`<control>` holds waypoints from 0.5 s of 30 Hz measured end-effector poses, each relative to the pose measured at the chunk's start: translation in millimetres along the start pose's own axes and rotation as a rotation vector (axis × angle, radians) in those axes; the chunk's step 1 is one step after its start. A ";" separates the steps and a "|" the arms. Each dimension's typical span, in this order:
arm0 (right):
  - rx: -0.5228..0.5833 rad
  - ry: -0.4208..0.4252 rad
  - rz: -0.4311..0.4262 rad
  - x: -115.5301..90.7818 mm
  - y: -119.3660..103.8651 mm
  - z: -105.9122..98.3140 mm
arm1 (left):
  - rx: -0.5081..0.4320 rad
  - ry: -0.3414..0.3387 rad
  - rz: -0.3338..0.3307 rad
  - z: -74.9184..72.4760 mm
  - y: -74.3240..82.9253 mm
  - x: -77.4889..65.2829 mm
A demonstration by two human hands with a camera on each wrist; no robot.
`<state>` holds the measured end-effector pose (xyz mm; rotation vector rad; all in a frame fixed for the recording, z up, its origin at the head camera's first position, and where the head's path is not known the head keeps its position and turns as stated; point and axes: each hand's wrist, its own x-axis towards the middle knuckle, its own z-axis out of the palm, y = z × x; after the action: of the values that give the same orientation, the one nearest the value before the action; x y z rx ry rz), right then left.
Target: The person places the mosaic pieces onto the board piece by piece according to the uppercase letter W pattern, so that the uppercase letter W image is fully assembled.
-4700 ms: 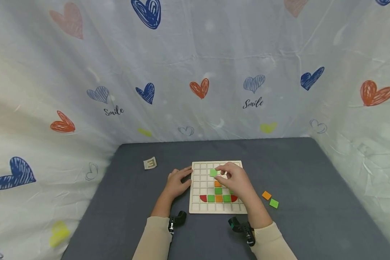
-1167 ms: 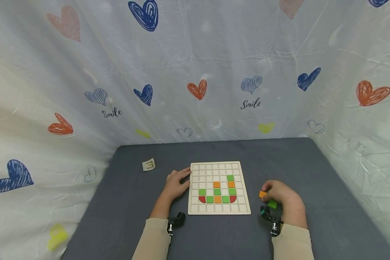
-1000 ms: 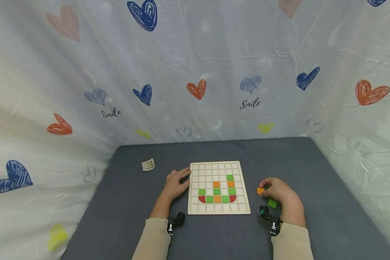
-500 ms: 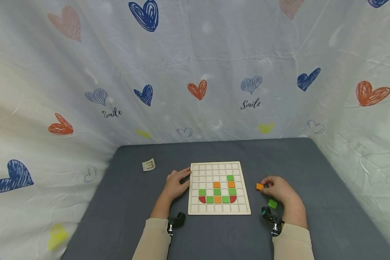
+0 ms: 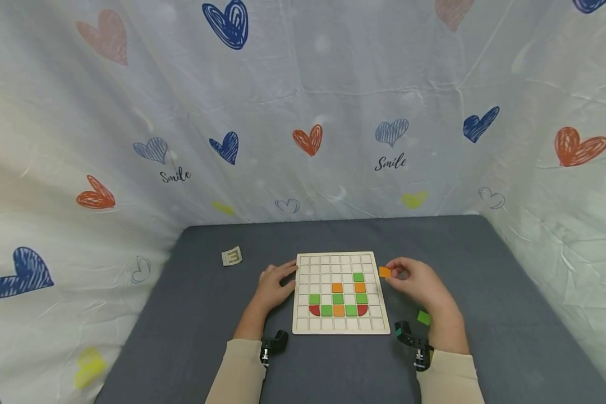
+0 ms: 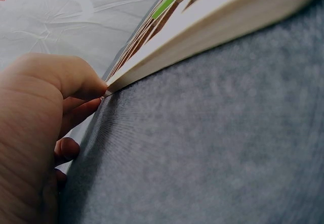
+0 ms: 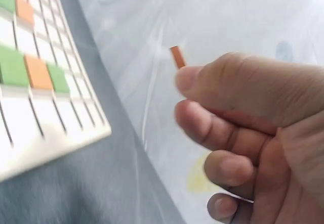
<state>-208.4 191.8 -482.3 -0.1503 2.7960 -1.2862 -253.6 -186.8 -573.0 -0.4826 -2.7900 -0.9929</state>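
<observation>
In the head view, a pale wooden grid board [image 5: 308, 268] lies mid-table, bearing green and orange square tiles and two red rounded pieces [image 5: 315, 310]. My left hand [image 5: 274, 287] rests along its left edge; the left wrist view shows the thumb [image 6: 83, 77] touching the board's side. Just off the right edge, my right hand [image 5: 420, 282] pinches an orange square tile [image 5: 384, 271] between thumb and finger, raised above the table. Seen from the right wrist, only a thin strip of that orange tile [image 7: 177, 56] sticks out past the thumb. Its other fingers are curled beneath.
A loose green tile [image 5: 423, 317] lies on the dark grey table [image 5: 333, 370], near the right forearm. Toward the far left is a small printed paper [image 5: 232, 256]. Behind the table hangs a white curtain [image 5: 262, 90] with heart prints.
Earlier, my right hand placed a green tile on the board. It then picked up the loose orange tile and has carried it left and away, close to the board. My left hand has stayed put.
</observation>
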 end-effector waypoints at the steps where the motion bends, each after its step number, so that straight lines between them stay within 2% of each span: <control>1: 0.008 0.004 -0.013 -0.2 -4.4 1.2 | -0.001 -0.001 0.000 -0.2 0.2 -0.1; 7: 0.036 0.020 -0.088 2.0 -27.1 13.9 | -0.004 -0.001 -0.005 -0.9 0.4 -0.9; 15: 0.036 0.001 -0.162 9.7 -46.9 40.2 | 0.005 0.001 -0.014 -1.0 0.7 -1.2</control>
<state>-211.2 130.0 -473.0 -0.3813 2.8102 -1.3679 -252.2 -187.2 -572.1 -0.4625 -2.7982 -0.9882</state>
